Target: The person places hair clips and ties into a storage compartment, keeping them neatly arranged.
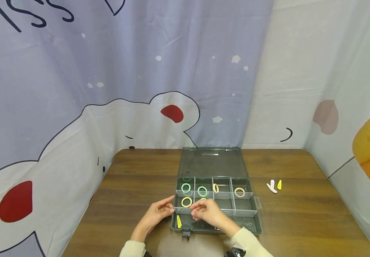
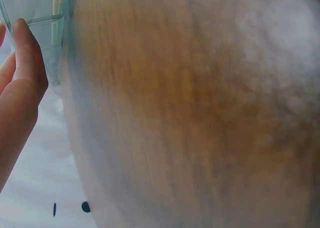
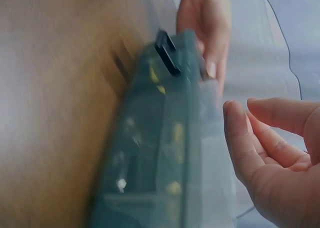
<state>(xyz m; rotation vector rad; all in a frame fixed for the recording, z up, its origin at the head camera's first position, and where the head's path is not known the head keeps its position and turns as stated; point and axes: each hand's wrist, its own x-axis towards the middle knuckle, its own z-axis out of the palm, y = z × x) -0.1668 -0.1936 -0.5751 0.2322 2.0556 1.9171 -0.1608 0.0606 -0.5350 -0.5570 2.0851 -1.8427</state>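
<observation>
A dark translucent compartment box (image 1: 217,230) lies on the table with its lid (image 1: 212,162) tipped back. Rings sit in its cells: a green ring (image 1: 186,188), a yellow ring (image 1: 186,202) and an orange ring (image 1: 239,192) among them. In the long front compartment, a yellow hair clip (image 1: 179,221) lies at the left end. My left hand (image 1: 154,215) rests its fingertips against the box's left side. Above the front compartment hovers my right hand (image 1: 211,213), fingers loosely bent; the right wrist view shows nothing between its thumb and fingers.
On the wooden table (image 1: 300,221), right of the box, lie two white clips (image 1: 272,186) and another yellow clip (image 1: 279,185). A latch (image 1: 186,233) juts from the box's front edge. A printed curtain (image 1: 223,89) hangs behind the table.
</observation>
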